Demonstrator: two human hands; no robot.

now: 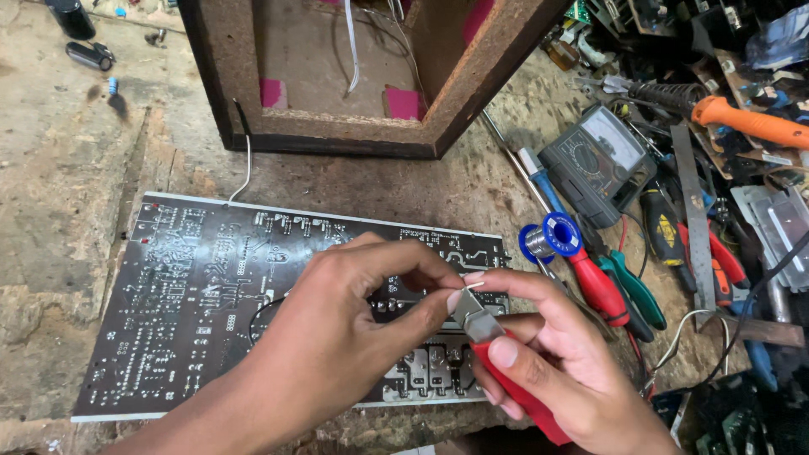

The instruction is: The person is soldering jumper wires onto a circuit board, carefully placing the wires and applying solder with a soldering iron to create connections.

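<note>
A large dark circuit board [202, 295] lies solder side up on the worn wooden bench. My left hand [337, 337] hovers over its right half, thumb and forefinger pinching something thin and small, too small to make out. My right hand [548, 354] grips red-handled cutting pliers [480, 324], whose metal jaws meet my left fingertips above the board. The board's right portion is partly hidden by both hands.
A brown wooden speaker box [354, 76] stands at the back with white wires inside. To the right lie a solder spool [552, 238], a grey multimeter [602, 160], screwdrivers, green-handled pliers [636, 291], an orange-handled soldering iron [746, 122] and cluttered parts.
</note>
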